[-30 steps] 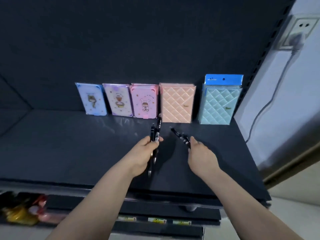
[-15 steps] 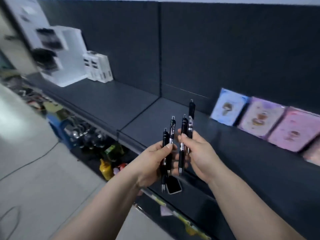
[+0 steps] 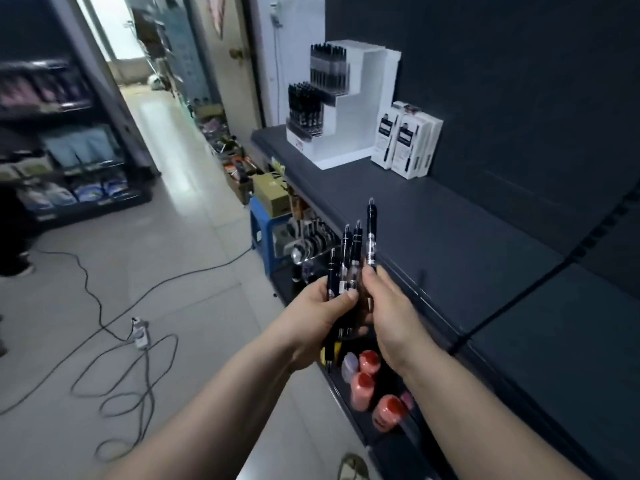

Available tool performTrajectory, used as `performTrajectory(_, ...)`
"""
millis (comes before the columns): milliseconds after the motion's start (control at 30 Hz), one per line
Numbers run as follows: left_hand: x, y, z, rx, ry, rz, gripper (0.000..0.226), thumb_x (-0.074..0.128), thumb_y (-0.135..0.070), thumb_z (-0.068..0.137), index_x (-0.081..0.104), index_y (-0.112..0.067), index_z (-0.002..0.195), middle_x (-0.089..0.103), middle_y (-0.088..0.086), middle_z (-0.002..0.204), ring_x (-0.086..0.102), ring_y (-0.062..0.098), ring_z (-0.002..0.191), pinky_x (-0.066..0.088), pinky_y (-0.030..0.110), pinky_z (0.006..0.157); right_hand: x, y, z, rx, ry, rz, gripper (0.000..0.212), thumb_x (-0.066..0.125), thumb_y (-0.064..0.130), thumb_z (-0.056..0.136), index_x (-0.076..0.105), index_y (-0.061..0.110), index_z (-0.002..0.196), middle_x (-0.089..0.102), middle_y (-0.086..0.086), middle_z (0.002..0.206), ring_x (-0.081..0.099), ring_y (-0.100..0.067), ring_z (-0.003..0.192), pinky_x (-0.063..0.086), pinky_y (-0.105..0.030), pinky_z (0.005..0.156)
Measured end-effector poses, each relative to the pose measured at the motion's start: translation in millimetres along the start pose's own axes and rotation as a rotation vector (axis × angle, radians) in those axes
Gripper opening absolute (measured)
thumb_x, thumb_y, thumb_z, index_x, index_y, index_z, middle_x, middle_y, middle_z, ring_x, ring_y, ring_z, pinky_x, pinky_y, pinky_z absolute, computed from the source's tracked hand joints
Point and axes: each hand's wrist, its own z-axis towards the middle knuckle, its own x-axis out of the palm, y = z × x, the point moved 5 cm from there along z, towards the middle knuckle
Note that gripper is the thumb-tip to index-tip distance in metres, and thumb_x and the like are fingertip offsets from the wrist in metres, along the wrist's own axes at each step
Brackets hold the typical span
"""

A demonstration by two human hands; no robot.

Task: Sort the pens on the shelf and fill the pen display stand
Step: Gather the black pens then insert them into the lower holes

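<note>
The person is holding four black click pens (image 3: pixel 355 247) up in front of the body, clickers up. They are over the front edge of the dark shelf (image 3: pixel 450 237). The L hand (image 3: pixel 320 308) is gripping the bunch w/ fingers curled round the barrels & the thumb pressing across them. The R hand (image 3: pixel 393 315) is pinching the tallest pen, thumb & fingers clamped on its lower part. The white stepped pen display stand (image 3: pixel 367 98) is sitting far along the shelf, well apart from the hands. Two rows of black pens are already standing in its left side. Its right side is looking bare.

To do this bit well, I think:
- Keep passing the pens into one hand so they are all pointing the same way & lining up at the ends.
- Keep the grip snug, bc smooth barrels are likely slipping easily & the floor is right below.
- Be walking over to the stand before letting go of any pen.

Vs half a sec ago, the head is turning more to the left, so the stand is looking bigger & nearer the middle. The white pen boxes (image 3: pixel 407 143) are showing just beside it. The cartoon notebooks are not showing any more. The hands are sitting closer together, w/ the pens nearly in one bunch. A sec ago the hands were apart, each w/ its own pens, low over the shelf.
</note>
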Motion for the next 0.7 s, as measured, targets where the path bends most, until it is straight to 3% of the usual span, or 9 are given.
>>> performTrajectory(67,-22,-12,18,0.037,-0.022,0.026,0.012,0.049,-0.002,0.094,0.057,-0.009,0.099,0.061,0.010,0.079,0.059,0.020,0.070,0.054,0.028,0.061,18,1,31,-0.004,0.030,-0.029,0.027,0.036,0.036,0.101,0.060,0.030,0.110,0.069,0.003,0.096,0.060,-0.001,0.062,0.043,-0.021,0.046)
performTrajectory(100,-35,-22,32,0.062,-0.030,0.044,0.011,0.051,-0.001,0.093,0.057,-0.009,0.098,0.060,0.010,0.078,0.057,0.020,0.069,0.053,0.027,0.059,27,4,53,-0.017,0.048,-0.021,0.026,0.036,0.035,0.101,0.060,0.029,0.109,0.068,0.000,0.096,0.057,-0.002,0.059,0.040,-0.020,0.044)
performTrajectory(133,-46,-32,43,0.076,-0.040,0.063,0.009,0.052,-0.001,0.092,0.056,-0.008,0.096,0.059,0.008,0.074,0.055,0.018,0.066,0.052,0.025,0.057,36,7,71,-0.028,0.067,-0.008,0.026,0.037,0.037,0.101,0.062,0.029,0.108,0.068,-0.002,0.099,0.060,-0.005,0.064,0.044,-0.022,0.047)
performTrajectory(233,-77,-61,75,0.071,-0.060,0.044,0.009,0.055,0.001,0.090,0.057,-0.007,0.089,0.062,0.000,0.065,0.059,0.010,0.058,0.047,0.019,0.053,63,21,122,-0.020,0.155,0.033,0.028,0.040,0.038,0.100,0.064,0.029,0.112,0.070,-0.004,0.109,0.067,-0.017,0.097,0.056,-0.037,0.077)
performTrajectory(267,-87,-70,85,0.059,-0.055,0.020,0.008,0.056,0.000,0.090,0.057,-0.008,0.088,0.062,-0.002,0.064,0.059,0.008,0.056,0.047,0.019,0.052,73,27,137,-0.003,0.198,0.064,0.028,0.040,0.034,0.101,0.063,0.025,0.113,0.071,-0.003,0.106,0.068,-0.017,0.095,0.056,-0.036,0.077)
performTrajectory(333,-109,-86,103,0.054,-0.058,0.004,0.005,0.062,-0.005,0.085,0.059,-0.009,0.087,0.060,-0.003,0.064,0.054,0.007,0.053,0.044,0.019,0.051,87,43,167,0.003,0.267,0.084,0.025,0.041,0.026,0.101,0.064,0.016,0.106,0.073,-0.004,0.093,0.067,-0.019,0.081,0.054,-0.033,0.063)
performTrajectory(467,-156,-108,130,0.013,-0.067,0.053,0.007,0.064,-0.011,0.078,0.059,-0.015,0.076,0.052,-0.002,0.064,0.046,0.008,0.053,0.038,0.020,0.050,97,81,233,-0.121,0.177,0.059,0.022,0.056,0.016,0.094,0.061,-0.005,0.087,0.065,-0.016,0.075,0.061,-0.028,0.069,0.051,-0.043,0.070)
performTrajectory(600,-194,-127,161,-0.005,-0.064,0.029,0.015,0.064,-0.010,0.081,0.062,-0.019,0.070,0.055,-0.002,0.064,0.045,0.008,0.052,0.037,0.019,0.049,120,91,291,-0.122,0.119,0.006,0.015,0.064,0.006,0.087,0.064,0.006,0.073,0.067,-0.005,0.063,0.061,-0.015,0.054,0.050,-0.026,0.051)
performTrajectory(700,-225,-142,195,-0.032,-0.067,0.015,0.006,0.059,-0.015,0.088,0.065,-0.014,0.087,0.062,0.002,0.071,0.046,0.007,0.051,0.037,0.017,0.047,139,92,332,-0.123,0.071,-0.017,0.010,0.070,0.005,0.082,0.064,0.008,0.074,0.065,-0.001,0.057,0.057,-0.010,0.046,0.047,-0.018,0.044)
